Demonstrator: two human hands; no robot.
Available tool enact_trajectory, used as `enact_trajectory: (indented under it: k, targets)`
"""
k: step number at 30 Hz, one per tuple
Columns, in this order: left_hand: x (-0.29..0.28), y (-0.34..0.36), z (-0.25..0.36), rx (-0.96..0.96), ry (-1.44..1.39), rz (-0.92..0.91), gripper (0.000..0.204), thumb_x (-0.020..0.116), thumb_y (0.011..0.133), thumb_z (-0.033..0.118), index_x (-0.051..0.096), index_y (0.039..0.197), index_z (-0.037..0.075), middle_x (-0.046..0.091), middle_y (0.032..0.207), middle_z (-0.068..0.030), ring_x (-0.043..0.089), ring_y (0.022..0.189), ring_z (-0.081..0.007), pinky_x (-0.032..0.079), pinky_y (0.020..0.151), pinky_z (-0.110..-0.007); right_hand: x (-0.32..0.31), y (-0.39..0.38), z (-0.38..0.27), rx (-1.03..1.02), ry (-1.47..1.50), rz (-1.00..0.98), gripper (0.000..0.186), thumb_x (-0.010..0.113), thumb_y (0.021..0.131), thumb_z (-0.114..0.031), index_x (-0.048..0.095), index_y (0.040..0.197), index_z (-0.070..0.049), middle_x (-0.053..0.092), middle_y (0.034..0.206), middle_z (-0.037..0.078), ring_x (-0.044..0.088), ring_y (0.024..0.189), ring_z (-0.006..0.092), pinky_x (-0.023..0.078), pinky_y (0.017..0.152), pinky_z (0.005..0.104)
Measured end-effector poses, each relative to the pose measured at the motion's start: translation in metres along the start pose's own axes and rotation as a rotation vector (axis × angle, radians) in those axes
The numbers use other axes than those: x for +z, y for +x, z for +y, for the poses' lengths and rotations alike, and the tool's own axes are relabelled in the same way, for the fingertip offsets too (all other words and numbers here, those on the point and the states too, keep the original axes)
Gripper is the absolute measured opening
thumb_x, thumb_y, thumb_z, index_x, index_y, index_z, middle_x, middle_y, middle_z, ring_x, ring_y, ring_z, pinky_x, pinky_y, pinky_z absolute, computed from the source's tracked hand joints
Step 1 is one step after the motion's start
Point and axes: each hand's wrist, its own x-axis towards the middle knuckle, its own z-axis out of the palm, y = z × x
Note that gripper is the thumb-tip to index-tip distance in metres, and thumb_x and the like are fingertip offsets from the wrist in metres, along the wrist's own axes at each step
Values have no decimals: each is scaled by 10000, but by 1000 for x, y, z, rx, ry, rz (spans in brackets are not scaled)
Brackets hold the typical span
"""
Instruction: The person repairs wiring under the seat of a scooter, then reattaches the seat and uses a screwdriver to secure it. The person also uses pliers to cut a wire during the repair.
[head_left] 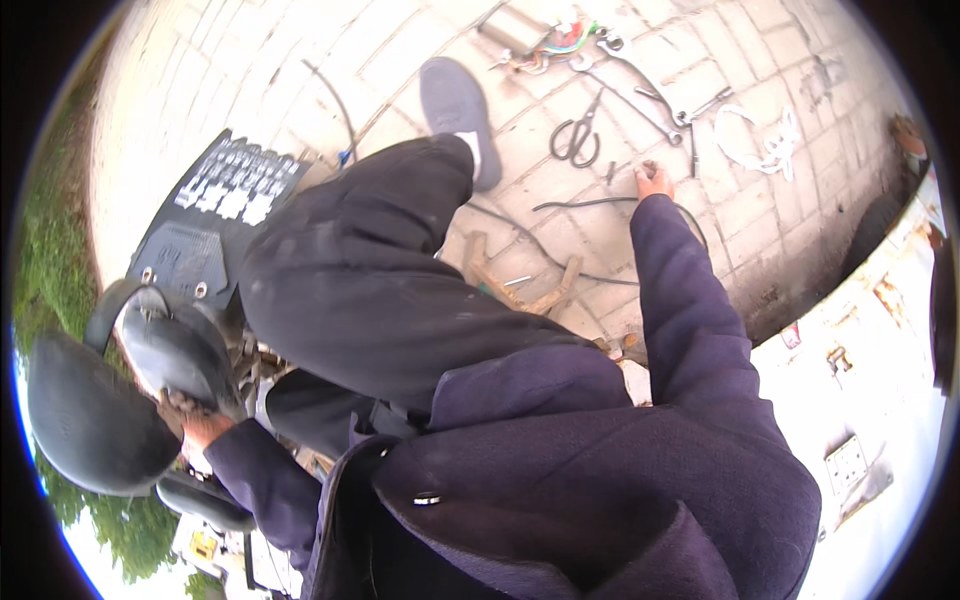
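Lying beside right hand (654,182), black cable (590,203), left hand (197,419) well apart

outdoor repair spot, paving (380,60), spanners (637,109), greenery (60,220)

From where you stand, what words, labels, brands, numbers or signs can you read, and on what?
Black mud flap: rows of white, letter-like markings, too distorted to read.
Riveted dark plate: faint raised marking, too blurred to read.
I can make out no readable text anywhere else.
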Motion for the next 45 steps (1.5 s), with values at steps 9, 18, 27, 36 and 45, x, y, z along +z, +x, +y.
enact_trajectory:
  k: [9, 18, 27, 36, 45]
  targets:
    - [-21, -6, -9, 116, -245, -276, 181, 617, 982, 206, 632, 1105, 73, 651, 910, -48, 609, 746, -128, 459, 594, -228, 95, -8, -23, -65, 214, -386, 394, 735, 870, -218, 636, 1176, 12, 706, 1019, 130, 688, 889, 231, 555, 736, 364]
    - [-149, -64, -16, 161, -380, -209, 85, 631, 966, 120, 594, 960, 44, 637, 753, -68, 569, 583, -115, 435, 520, -237, 13, 4, -110, 58, 482, -784, 381, 673, 926, -208, 576, 1249, -31, 672, 928, 104, 616, 645, 187, 481, 525, 309]
    - [-286, -160, -258, -585, -359, 317, 171, 643, 927, 179, 575, 952, 25, 636, 701, -61, 579, 533, -114, 444, 469, -259, -54, -10, -253, -106, 144, -742, 387, 658, 935, -212, 573, 1272, -41, 681, 957, 106, 631, 688, 197, 496, 558, 318]
    - [-250, -343, -488, -1100, -20, 257, 239, 680, 867, 222, 660, 842, -15, 707, 766, -149, 658, 600, -209, 522, 557, -353, -91, -49, -338, -268, -86, -725, 394, 642, 945, -217, 570, 1295, -51, 689, 986, 108, 645, 732, 206, 511, 592, 327]
    - [-231, -423, -536, -1223, 19, 198, 282, 688, 850, 247, 679, 863, -35, 708, 786, -140, 677, 682, -266, 529, 640, -401, -121, -78, -377, -351, -190, -710, 401, 627, 955, -221, 567, 1318, -62, 698, 1015, 110, 660, 775, 216, 526, 625, 336]
